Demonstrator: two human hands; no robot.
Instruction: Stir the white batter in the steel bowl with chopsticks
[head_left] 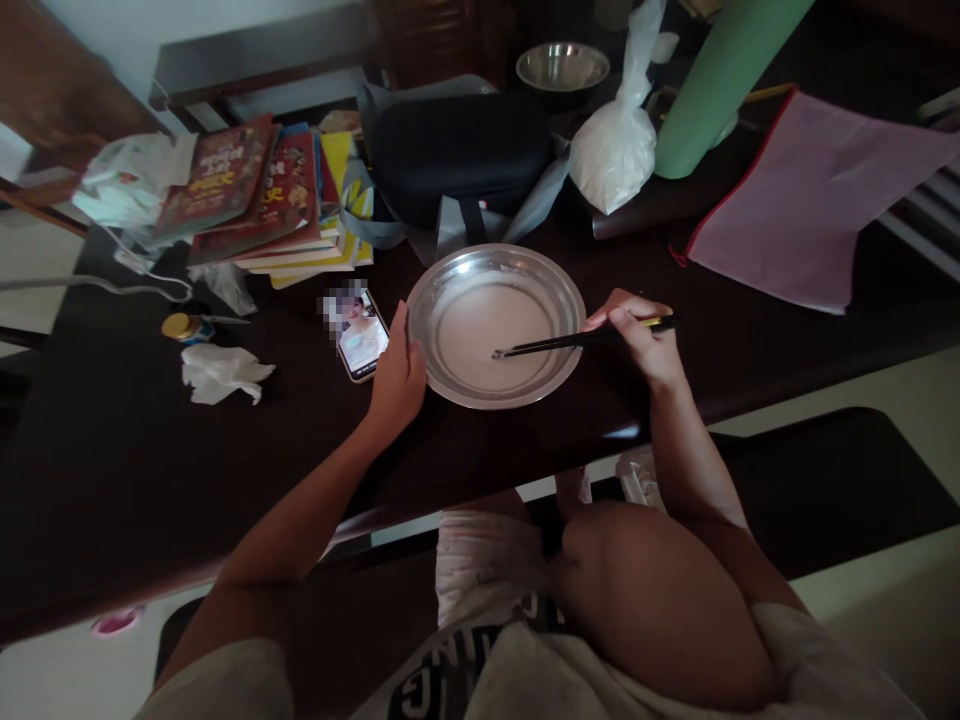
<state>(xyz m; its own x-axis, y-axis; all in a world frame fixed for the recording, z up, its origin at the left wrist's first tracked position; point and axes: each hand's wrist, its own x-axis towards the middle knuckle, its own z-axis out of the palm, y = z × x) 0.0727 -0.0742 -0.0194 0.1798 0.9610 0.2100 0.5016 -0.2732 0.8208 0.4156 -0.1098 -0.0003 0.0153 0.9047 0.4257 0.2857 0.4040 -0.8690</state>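
Observation:
A shiny metal bowl stands on the dark table, with a whitish substance covering its bottom. My left hand presses against the bowl's left rim, its fingers stretched along the outside. Dark chopsticks are gripped in my right hand at the bowl's right side. Their tips reach over the rim and touch the whitish substance near the middle. A phone with a lit screen lies just left of my left hand.
Stacked books, a black case and a tied bag of white powder stand behind the bowl. A green cylinder and a pinkish mesh bag are at right. At left lie crumpled tissue and a yellow-lidded jar.

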